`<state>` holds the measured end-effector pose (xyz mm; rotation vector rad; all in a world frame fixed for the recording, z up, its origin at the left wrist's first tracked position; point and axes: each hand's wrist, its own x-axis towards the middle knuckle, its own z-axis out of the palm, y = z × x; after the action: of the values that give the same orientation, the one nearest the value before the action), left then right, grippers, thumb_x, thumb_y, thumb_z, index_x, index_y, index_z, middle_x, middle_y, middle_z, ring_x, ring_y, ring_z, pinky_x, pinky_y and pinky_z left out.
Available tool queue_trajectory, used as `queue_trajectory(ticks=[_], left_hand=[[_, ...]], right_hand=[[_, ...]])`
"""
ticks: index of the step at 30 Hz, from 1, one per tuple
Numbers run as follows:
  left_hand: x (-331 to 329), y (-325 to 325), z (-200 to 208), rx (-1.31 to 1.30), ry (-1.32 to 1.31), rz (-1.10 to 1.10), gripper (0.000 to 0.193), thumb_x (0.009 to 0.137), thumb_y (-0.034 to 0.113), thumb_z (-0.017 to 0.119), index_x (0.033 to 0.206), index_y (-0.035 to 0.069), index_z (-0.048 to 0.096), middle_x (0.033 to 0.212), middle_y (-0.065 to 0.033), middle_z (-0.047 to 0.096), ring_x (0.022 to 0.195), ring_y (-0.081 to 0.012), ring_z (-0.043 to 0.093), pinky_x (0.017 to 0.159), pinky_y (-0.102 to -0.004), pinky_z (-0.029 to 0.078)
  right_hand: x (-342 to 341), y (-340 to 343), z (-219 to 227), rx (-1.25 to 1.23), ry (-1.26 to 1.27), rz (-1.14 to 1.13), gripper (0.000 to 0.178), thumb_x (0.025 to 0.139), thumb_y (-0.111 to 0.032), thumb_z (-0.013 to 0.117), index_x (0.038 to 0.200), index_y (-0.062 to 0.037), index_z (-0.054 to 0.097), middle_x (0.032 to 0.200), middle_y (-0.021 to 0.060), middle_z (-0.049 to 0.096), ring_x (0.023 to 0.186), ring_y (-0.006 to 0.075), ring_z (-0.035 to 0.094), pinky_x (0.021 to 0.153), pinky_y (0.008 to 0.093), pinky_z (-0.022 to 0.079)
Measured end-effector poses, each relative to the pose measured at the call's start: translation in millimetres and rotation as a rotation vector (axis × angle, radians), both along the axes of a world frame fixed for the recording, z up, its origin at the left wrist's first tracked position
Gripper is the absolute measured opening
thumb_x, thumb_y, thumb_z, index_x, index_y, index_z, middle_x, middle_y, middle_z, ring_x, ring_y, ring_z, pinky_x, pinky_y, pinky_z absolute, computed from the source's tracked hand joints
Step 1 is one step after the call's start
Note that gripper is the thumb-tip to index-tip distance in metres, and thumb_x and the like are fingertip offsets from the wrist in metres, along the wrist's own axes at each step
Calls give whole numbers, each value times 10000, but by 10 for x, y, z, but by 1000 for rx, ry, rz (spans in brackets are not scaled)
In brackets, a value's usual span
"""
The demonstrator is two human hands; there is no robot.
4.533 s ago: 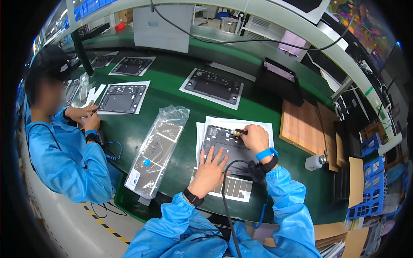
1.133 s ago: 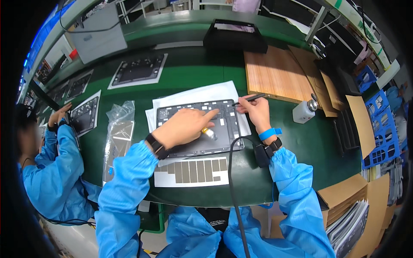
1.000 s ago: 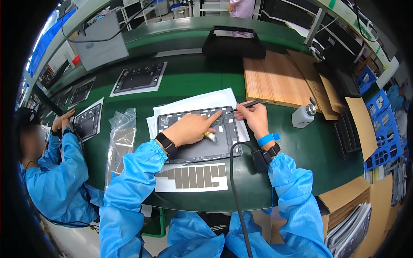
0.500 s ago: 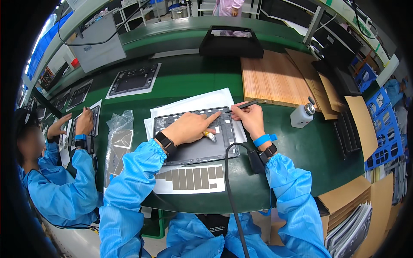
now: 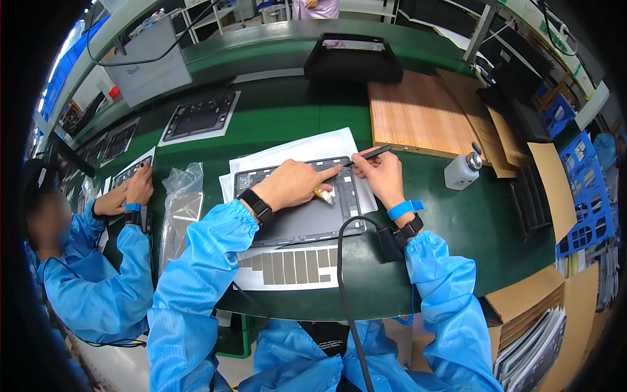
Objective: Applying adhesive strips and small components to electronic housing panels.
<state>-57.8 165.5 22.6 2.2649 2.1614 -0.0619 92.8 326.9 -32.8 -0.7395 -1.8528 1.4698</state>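
A dark grey tablet-sized housing (image 5: 307,225) lies on white sheets (image 5: 264,159) in front of me. My left hand (image 5: 290,186) rests over it, index finger stretched to its upper right corner, other fingers curled. Something yellow and white (image 5: 324,195) shows at one of its fingertips; I cannot tell if it is a wrap. My right hand (image 5: 379,175) pinches a slim black pen-shaped tool (image 5: 377,152), its tip close to the left index fingertip at that corner. Nearer me lies a white sheet of grey-brown rectangular stickers (image 5: 290,268).
A white pump bottle (image 5: 462,172) stands right of my hand, near a wooden board (image 5: 418,121). A black cable (image 5: 346,281) crosses the front edge. Left are a clear plastic bag (image 5: 183,196) and a co-worker's hands (image 5: 136,189). A black tray (image 5: 353,59) sits farther back.
My left index fingertip has shifted slightly right and up, nearer the tool's tip. My right hand stays almost in place. The co-worker's hands have come together over their own piece.
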Motion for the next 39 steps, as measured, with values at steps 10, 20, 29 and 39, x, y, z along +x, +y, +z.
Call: queue_trajectory(ticks=[10, 20, 29, 39], left_hand=[[-37, 61, -137, 85, -62, -34, 452, 1025, 419, 479, 1383, 147, 528, 709, -142, 661, 668, -344, 668, 592, -465, 493], [-32, -80, -58, 59, -33, -8, 491, 1032, 381, 470, 1490, 216, 402, 707, -134, 670, 667, -348, 673, 582, -470, 496], [-148, -1411, 72, 400, -299, 488, 306, 974, 138, 532, 1252, 10, 515, 1142, -229, 644, 981, -441, 629, 796, -506, 510], [-457, -1598, -191, 281, -537, 889, 433, 988, 375, 584, 1055, -48, 518, 924, -298, 670, 922, -485, 636, 777, -504, 496]], right_hand=[[53, -121, 115, 333, 3, -144, 250, 917, -220, 705, 894, 29, 706, 713, 153, 705, 635, 218, 707, 615, 325, 538], [210, -178, 263, 698, 26, -217, 187, 1000, -205, 550, 964, -25, 588, 883, 200, 640, 803, 438, 620, 675, 481, 484], [217, -288, 252, 817, -299, 49, 240, 891, -276, 670, 1084, -139, 708, 785, 93, 660, 723, 325, 665, 613, 435, 518], [187, -342, 165, 664, -420, -4, 317, 864, -329, 703, 1073, -93, 670, 832, 168, 720, 783, 373, 694, 659, 464, 536]])
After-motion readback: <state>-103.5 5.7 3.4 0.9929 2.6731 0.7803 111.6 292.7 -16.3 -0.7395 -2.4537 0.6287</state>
